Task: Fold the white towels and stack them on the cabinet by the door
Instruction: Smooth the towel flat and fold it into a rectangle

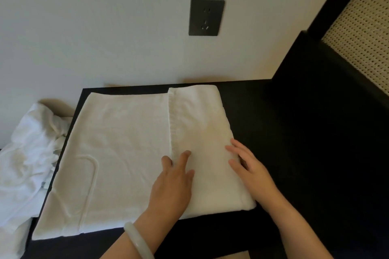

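A white towel (117, 149) lies spread on the dark cabinet top (263, 132). Its right third is folded over onto the middle, with the hemmed edge running front to back. My left hand (174, 183) rests flat on that folded flap next to the hem, fingers straight. A pale bangle sits on that wrist. At the towel's right fold edge my right hand (250, 168) presses with straight fingers. Neither hand grips the cloth.
A crumpled heap of white towels (27, 164) lies to the left, beside and below the cabinet. A dark wall socket (206, 17) is on the wall behind. A black-framed woven panel (362, 38) rises at the right.
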A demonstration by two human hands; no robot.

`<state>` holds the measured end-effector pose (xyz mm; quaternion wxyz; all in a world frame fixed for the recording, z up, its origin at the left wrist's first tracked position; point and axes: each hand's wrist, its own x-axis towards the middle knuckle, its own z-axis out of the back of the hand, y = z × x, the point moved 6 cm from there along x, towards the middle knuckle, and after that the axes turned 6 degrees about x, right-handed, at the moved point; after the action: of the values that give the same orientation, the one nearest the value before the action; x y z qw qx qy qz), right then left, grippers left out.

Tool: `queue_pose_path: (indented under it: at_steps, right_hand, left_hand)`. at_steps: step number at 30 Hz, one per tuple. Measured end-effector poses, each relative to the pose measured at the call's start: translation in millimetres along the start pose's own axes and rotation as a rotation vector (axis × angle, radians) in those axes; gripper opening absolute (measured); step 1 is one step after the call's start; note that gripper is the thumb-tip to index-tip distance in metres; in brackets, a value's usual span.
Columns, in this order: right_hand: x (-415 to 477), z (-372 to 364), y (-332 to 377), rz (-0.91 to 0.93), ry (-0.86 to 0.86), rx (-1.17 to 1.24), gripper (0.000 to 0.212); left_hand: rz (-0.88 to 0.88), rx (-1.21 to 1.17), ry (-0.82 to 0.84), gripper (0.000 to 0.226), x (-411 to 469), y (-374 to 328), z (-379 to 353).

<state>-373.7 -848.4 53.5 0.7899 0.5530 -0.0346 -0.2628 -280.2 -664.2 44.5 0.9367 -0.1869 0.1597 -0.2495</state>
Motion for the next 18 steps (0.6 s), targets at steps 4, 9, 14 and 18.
queue_pose_path:
  at_steps: [4, 9, 14, 18]
  right_hand:
    - [-55, 4, -27, -0.112, 0.324, -0.045, 0.072]
    - [-80, -2, -31, -0.069, 0.063, -0.259, 0.080]
    - [-82, -10, -20, 0.014, -0.246, -0.373, 0.058]
    - [-85, 5, -13, 0.064, -0.279, -0.573, 0.049]
  left_hand:
    - [-0.018, 0.065, -0.006, 0.049, -2, -1, -4]
    - [-0.023, 0.098, 0.019, 0.051, -1, -1, -5]
    - [-0.055, 0.091, 0.036, 0.051, 1, 1, -7]
    - [-0.051, 0.082, 0.064, 0.060, -1, 1, -5]
